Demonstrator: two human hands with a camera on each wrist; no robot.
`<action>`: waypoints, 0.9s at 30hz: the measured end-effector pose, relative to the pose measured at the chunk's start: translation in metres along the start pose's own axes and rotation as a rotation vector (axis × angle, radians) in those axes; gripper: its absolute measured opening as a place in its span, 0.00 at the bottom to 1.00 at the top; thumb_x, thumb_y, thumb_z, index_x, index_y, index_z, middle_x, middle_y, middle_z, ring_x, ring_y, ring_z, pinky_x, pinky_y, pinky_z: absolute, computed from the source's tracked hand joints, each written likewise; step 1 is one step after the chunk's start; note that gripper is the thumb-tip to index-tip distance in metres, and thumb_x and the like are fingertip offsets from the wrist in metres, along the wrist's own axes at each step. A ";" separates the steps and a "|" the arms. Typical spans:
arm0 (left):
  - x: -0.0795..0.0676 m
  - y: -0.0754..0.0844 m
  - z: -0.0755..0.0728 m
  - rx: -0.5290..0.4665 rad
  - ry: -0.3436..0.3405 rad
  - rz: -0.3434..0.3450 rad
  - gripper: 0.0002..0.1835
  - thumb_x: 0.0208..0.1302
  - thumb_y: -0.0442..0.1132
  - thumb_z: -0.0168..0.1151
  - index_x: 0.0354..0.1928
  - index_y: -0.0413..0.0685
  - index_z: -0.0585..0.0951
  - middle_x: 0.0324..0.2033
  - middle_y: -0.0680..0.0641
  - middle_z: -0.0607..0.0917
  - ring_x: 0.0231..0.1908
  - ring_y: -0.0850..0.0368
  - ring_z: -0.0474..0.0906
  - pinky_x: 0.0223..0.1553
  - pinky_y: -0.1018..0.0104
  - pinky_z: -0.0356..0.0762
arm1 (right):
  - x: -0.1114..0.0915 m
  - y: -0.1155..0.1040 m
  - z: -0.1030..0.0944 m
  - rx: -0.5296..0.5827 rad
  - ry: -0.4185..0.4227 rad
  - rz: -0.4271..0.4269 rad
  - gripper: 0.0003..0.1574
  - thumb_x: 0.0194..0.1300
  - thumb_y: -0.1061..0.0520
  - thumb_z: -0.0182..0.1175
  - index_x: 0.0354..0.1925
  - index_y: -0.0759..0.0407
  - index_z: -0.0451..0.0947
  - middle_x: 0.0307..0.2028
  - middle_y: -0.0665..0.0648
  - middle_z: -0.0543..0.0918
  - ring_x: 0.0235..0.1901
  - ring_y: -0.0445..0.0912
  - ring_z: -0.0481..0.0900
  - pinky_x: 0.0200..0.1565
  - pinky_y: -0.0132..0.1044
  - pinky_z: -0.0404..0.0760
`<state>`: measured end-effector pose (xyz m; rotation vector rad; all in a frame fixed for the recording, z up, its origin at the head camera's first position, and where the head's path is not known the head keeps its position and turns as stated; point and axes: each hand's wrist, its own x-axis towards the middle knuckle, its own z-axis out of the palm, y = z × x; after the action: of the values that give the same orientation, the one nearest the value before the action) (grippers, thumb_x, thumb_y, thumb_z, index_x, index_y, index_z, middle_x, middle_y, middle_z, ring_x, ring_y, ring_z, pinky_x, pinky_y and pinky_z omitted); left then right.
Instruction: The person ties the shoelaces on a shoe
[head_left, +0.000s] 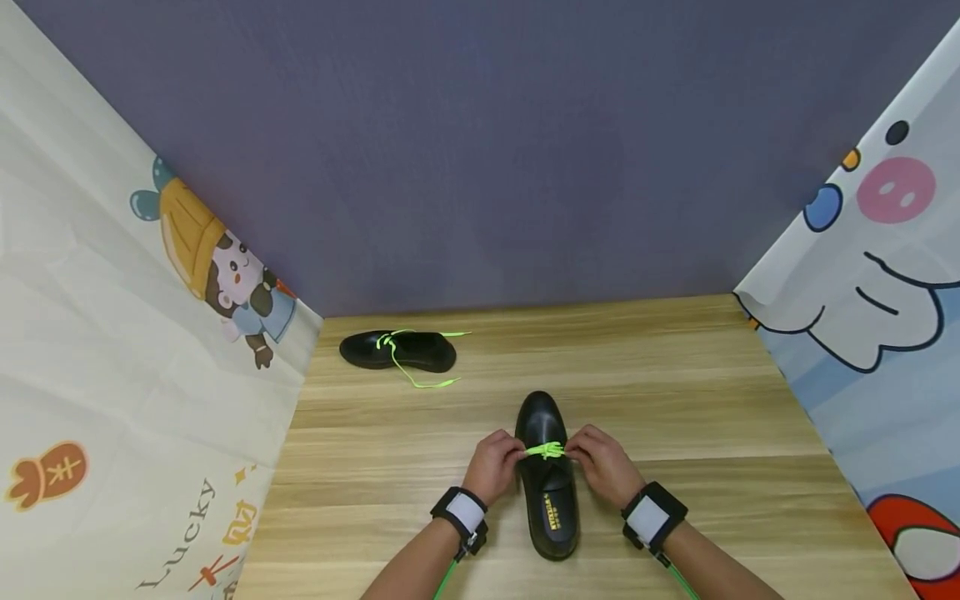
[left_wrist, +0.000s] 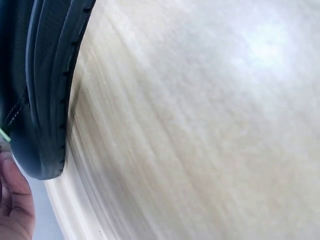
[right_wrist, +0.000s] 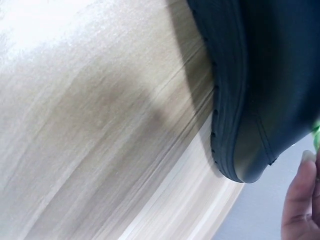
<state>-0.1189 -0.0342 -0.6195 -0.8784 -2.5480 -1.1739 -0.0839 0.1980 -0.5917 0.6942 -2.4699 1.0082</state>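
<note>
A black leather shoe (head_left: 542,421) stands on the wooden surface in front of me, toe pointing away. Across its top lies a neon green shoelace (head_left: 551,450), bunched at the middle like a bow or knot. My left hand (head_left: 495,462) pinches the lace at the shoe's left side, and my right hand (head_left: 602,462) pinches it at the right side. The left wrist view shows the side of the shoe (left_wrist: 42,90) with fingers (left_wrist: 17,192) at the left edge. In the right wrist view, fingertips (right_wrist: 300,192) meet a bit of green lace by the shoe (right_wrist: 250,100).
A second black shoe (head_left: 431,352) lies sideways at the back left, its green laces (head_left: 408,377) loose with ends trailing on the wood. A grey-blue wall (head_left: 480,167) rises behind the wooden surface (head_left: 660,375). Printed cartoon sheets (head_left: 112,333) hang at both sides.
</note>
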 end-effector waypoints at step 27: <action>0.008 0.018 0.001 -0.500 -0.052 -0.459 0.09 0.58 0.24 0.70 0.41 0.32 0.83 0.34 0.37 0.85 0.32 0.57 0.82 0.34 0.73 0.79 | 0.009 -0.008 -0.004 0.112 -0.042 0.129 0.11 0.56 0.68 0.71 0.38 0.60 0.83 0.32 0.49 0.79 0.31 0.35 0.74 0.31 0.31 0.76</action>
<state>-0.1150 -0.0207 -0.6059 -0.4026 -2.6170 -2.0038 -0.0854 0.1934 -0.5800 0.6020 -2.5373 1.1988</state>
